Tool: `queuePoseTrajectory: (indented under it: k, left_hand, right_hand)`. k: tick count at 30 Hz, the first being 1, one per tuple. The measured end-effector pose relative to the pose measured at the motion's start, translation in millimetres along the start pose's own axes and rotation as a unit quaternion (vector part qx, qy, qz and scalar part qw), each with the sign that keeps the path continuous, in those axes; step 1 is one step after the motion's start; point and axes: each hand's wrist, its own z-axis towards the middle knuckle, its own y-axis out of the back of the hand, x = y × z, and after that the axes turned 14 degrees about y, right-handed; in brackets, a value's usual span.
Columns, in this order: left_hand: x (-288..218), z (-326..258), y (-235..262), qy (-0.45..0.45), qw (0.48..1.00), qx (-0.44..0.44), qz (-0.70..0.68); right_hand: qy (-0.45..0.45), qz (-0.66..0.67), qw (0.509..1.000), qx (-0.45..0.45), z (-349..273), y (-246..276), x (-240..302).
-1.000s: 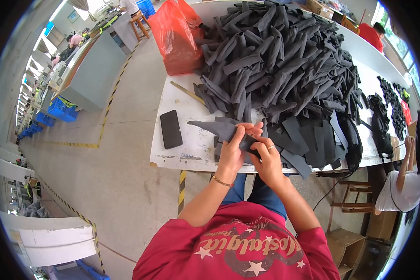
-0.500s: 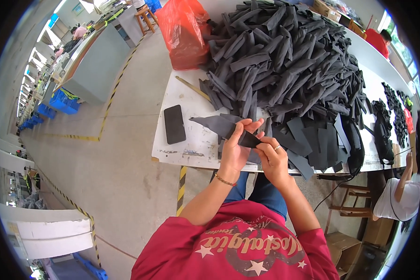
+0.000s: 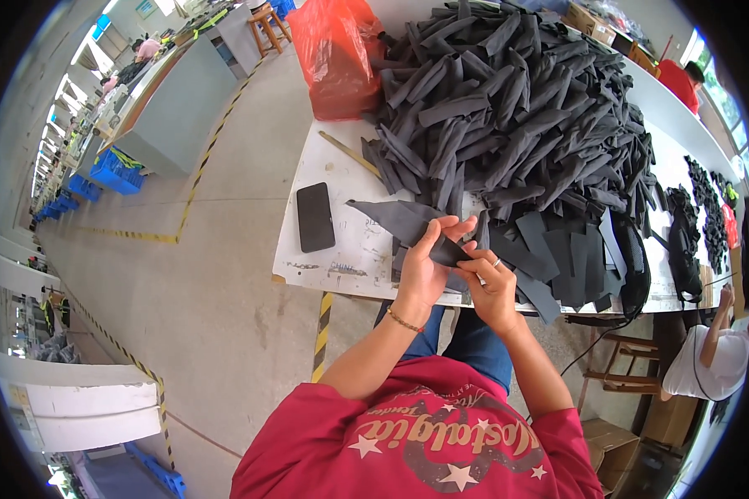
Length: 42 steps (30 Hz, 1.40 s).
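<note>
Both hands meet over the near edge of a white table (image 3: 341, 258). My left hand (image 3: 427, 264) pinches a dark grey fabric piece (image 3: 408, 223) that fans out to the left over the tabletop. My right hand (image 3: 493, 287), a ring on one finger, grips the same piece at its narrow folded end. Just beyond the hands, flat grey cut pieces (image 3: 558, 258) lie stacked. Behind them rises a big heap of rolled dark grey fabric pieces (image 3: 508, 108).
A black phone (image 3: 314, 216) lies on the table left of my hands, with a thin wooden stick (image 3: 349, 154) beyond it. A red plastic bag (image 3: 337, 54) stands at the far left corner. A person in white (image 3: 703, 362) sits at the right. Grey benches and blue crates line the left.
The hands have stayed at the table edge, working the fabric piece; the fingers have shifted along its folded end. The view has tilted slightly.
</note>
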Motion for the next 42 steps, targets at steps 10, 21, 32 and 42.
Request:
queuePoseTrajectory:
  k: [10, 21, 32, 42]
  left_hand:
    - [3, -7, 6, 0.008, 0.997, 0.006, 0.079]
    - [-37, -10, -28, -0.161, 0.98, -0.095, 0.071]
    - [-24, -12, -31, -0.159, 0.982, -0.088, 0.057]
    - [-20, -10, -25, -0.149, 0.987, -0.057, 0.014]
  right_hand:
    - [0.01, 0.017, 1.0, 0.012, 13, -19, 2]
    - [-0.018, 0.023, 0.999, 0.021, 18, -4, 16]
    - [0.007, 0.017, 1.0, 0.021, 20, -3, 13]
    - [0.02, 0.011, 0.999, 0.031, 23, -3, 14]
